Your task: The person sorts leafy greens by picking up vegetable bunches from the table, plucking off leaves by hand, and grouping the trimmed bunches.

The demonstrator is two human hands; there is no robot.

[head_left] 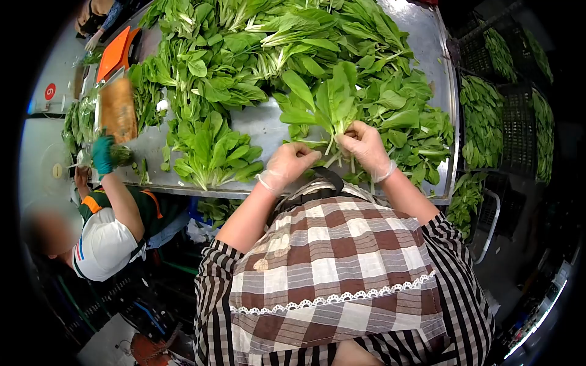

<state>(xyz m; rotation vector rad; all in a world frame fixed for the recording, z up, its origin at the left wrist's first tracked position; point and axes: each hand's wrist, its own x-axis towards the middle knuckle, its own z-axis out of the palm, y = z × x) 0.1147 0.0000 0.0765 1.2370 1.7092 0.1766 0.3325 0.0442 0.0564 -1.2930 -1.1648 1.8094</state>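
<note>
In a clear glove, my right hand (364, 150) pinches a small bunch of leafy greens (336, 100) by its pale stems, with the leaves fanned upward. My left hand (287, 166), also gloved, is just left of the stem ends with thumb and fingers pressed together. Whether a leaf or stem is between those fingertips I cannot make out. Beneath and between my hands lie loose stems at the table's near edge. A separate pile of leafy greens (213, 152) rests to the left of my hands, its stems pointing toward me.
A large heap of greens (244, 52) covers much of the metal table (259, 125). Black crates (516, 131) of greens stand to the right. At left, a co-worker with a green glove (102, 155) works near a brown board (118, 110) and an orange scale-like device (114, 53).
</note>
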